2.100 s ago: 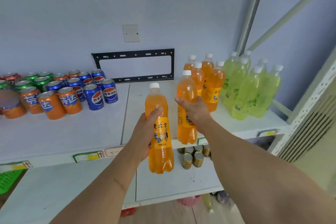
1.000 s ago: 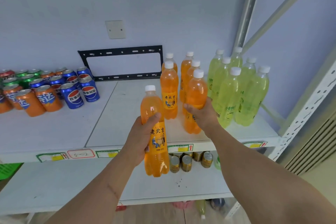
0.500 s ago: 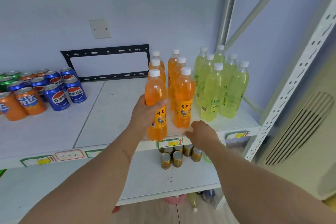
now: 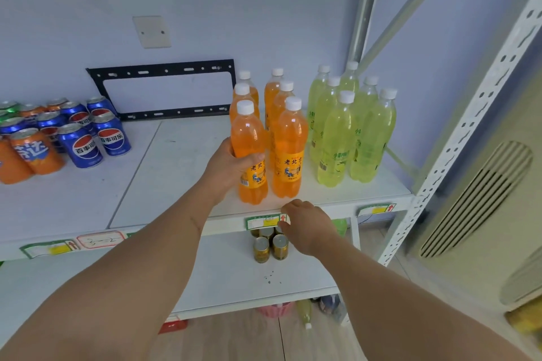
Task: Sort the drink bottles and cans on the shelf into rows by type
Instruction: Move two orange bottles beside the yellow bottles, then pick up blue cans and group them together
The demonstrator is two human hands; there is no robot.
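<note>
Orange bottle (image 4: 249,152) joins its own kind on the shelf (image 4: 176,161).
Left hand (image 4: 231,165) grips it beside matching bottles; right hand (image 4: 308,224), loosely curled, holds nothing below them.

Head view (downward) onto shelf (image 4: 176,173), seemingly close

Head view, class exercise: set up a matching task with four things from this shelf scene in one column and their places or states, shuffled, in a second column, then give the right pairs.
Things
1. front-left orange bottle
2. yellow-green bottles
3. blue cans
4. gold-lidded cans

Places or states
A. on the lower shelf
B. gripped by the left hand
C. right end of the upper shelf
D. left part of the upper shelf, beside orange cans

Pairs: 1-B, 2-C, 3-D, 4-A
</note>
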